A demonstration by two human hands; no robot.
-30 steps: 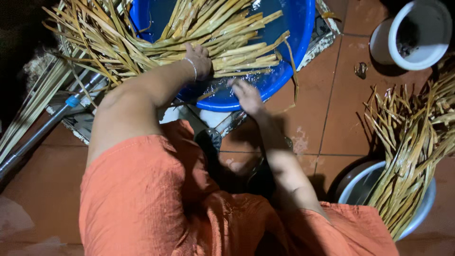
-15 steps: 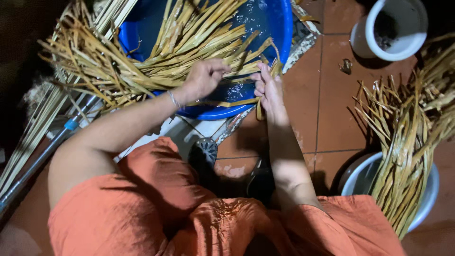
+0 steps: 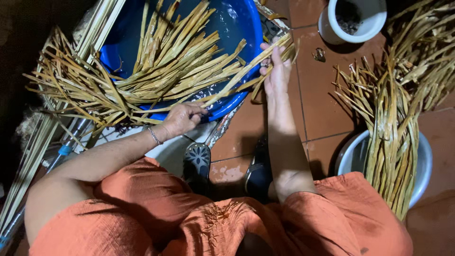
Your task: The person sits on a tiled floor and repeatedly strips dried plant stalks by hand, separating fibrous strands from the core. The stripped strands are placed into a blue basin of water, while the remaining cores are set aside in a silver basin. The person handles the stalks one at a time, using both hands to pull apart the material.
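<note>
Strips (image 3: 246, 71) of wet reed span your closed hands: left hand (image 3: 182, 118) pinches one end at the blue basin's (image 3: 237, 19) six o'clock rim, right hand (image 3: 277, 68) grips the other at three o'clock; hard pulling risks splitting them.

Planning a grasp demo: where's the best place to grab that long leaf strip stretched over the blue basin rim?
Probably both ends. The leaf strip is long, flat and limp, slanting across the rim of the blue basin. The left hand pinches its low end from below; the right hand grips its upper end from the right. A mid-span grip would likely let it sag.
</note>
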